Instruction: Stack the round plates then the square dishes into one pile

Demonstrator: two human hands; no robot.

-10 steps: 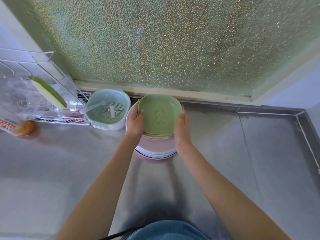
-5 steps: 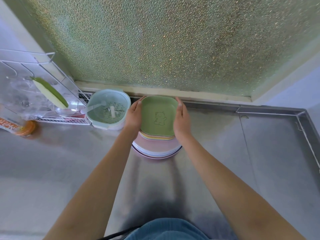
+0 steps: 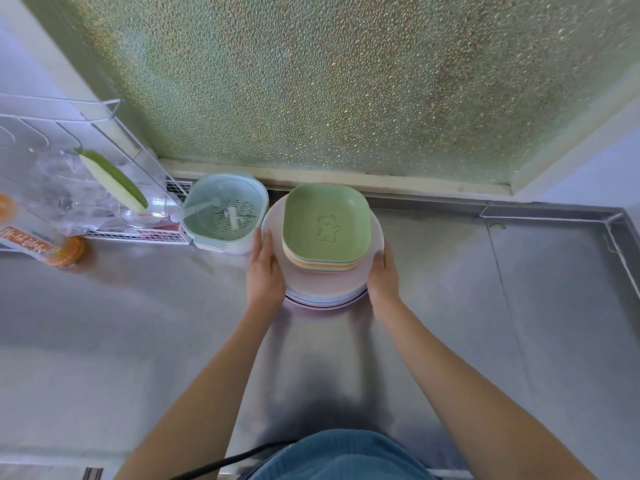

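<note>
The square dishes (image 3: 327, 225), green one uppermost with its bear drawing upright toward the person, sit level on the round plates (image 3: 325, 289) on the steel table (image 3: 138, 323), right of a strainer basket (image 3: 225, 216). The left hand (image 3: 265, 271) and right hand (image 3: 382, 275) press the plate stack's sides, fingers straight and together.

Bright daylight comes through the green pebbled frosted glass window (image 3: 346, 81); the grey steel tabletop (image 3: 485, 323) shows soft glare, a dark shadow near the person, and wide-angle bending at the edges.
</note>
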